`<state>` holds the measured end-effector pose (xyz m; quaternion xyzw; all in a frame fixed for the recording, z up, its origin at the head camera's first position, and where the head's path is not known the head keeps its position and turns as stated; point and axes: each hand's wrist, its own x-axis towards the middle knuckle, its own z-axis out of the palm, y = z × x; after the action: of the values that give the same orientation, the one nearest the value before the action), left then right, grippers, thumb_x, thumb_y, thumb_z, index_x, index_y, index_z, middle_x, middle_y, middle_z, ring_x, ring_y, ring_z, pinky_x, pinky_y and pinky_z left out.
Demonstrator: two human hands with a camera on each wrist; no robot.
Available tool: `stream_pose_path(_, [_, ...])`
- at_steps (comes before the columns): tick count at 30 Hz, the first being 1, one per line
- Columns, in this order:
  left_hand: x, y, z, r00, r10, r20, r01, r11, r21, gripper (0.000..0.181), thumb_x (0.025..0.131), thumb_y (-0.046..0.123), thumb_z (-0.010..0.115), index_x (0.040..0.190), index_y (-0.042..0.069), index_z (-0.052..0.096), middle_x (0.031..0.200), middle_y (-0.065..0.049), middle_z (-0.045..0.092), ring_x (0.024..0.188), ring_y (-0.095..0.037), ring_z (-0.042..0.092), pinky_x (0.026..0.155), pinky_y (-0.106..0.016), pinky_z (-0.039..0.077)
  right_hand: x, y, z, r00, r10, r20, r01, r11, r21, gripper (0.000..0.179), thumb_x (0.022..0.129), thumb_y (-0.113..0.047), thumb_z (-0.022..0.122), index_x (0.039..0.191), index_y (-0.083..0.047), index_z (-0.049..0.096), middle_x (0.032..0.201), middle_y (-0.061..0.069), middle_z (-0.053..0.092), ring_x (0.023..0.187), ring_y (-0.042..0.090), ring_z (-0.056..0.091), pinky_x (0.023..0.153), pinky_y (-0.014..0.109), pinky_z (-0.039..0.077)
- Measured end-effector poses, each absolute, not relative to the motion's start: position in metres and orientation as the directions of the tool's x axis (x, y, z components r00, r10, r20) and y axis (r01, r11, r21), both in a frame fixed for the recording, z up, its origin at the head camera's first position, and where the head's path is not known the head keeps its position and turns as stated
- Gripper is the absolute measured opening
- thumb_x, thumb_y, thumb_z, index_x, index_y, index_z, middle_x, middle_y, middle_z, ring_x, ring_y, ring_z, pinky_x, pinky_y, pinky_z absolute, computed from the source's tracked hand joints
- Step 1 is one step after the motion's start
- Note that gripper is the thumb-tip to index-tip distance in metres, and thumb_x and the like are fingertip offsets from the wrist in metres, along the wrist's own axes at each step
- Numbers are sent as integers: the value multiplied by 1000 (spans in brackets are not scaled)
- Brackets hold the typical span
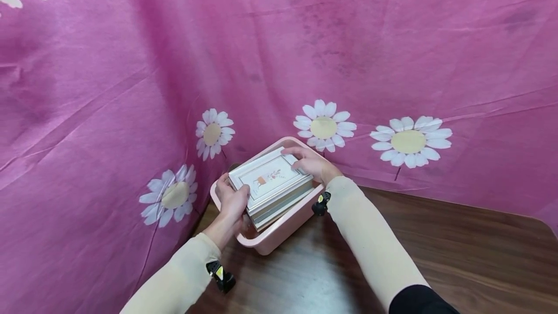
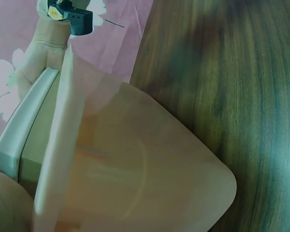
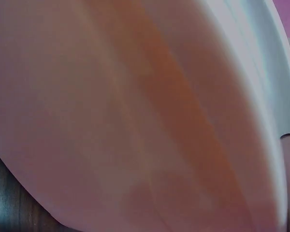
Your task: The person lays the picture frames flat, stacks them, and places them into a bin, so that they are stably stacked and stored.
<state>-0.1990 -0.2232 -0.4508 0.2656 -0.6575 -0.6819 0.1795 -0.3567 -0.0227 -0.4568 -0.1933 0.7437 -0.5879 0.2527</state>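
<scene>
A white picture frame [image 1: 261, 171] with a small orange and floral print lies face up at the top of a stack inside a pink plastic basin [image 1: 281, 231]. My left hand [image 1: 231, 205] grips its near left end, the thumb over the front. At the opposite end my right hand [image 1: 311, 164] holds the frame, fingers over its border. Beneath it, more frames [image 1: 279, 214] sit tilted within the basin. The left wrist view shows the frame's pale edge [image 2: 26, 121] just inside the basin's wall [image 2: 154, 164]. Close in the right wrist view, the basin's side [image 3: 77, 135] hides most of the hand.
The basin stands on a dark wood table [image 1: 457, 241], close to its far left corner. Purple cloth [image 1: 261, 52] printed with white daisies hangs behind and along the left. A small round thing shows behind the basin's far left rim.
</scene>
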Motion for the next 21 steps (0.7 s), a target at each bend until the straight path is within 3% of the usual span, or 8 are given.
stream_pose_path(5, [-202, -220, -455, -780, -609, -143, -150, -40, 988, 86, 83, -5, 56, 159, 3, 18, 167, -26, 27, 148, -35, 33, 129, -44, 27, -359, -24, -458, -773, -608, -182, -5, 292, -957, 66, 96, 4, 55, 159, -15, 54, 168, 10, 44, 134, 33, 52, 97, 29, 46])
stream_pose_path(12, [-203, -218, -463, -771, -617, -157, -200, 1, 980, 87, 83, 0, 59, 159, 5, 18, 166, -29, 24, 148, -37, 28, 131, -47, 19, -365, -25, -466, -760, -623, -184, -81, 372, -925, 68, 96, 3, 58, 160, -17, 53, 168, 9, 43, 139, 32, 48, 106, 35, 43])
stream_pose_path(21, [-205, -215, -463, -774, -605, -187, -291, 77, 954, 90, 82, 0, 59, 163, 13, 21, 154, -33, 29, 136, -41, 33, 124, -53, 31, -370, -27, -468, -760, -622, -188, -107, 406, -908, 70, 95, 1, 61, 161, -20, 52, 166, 7, 46, 134, 31, 51, 99, 33, 47])
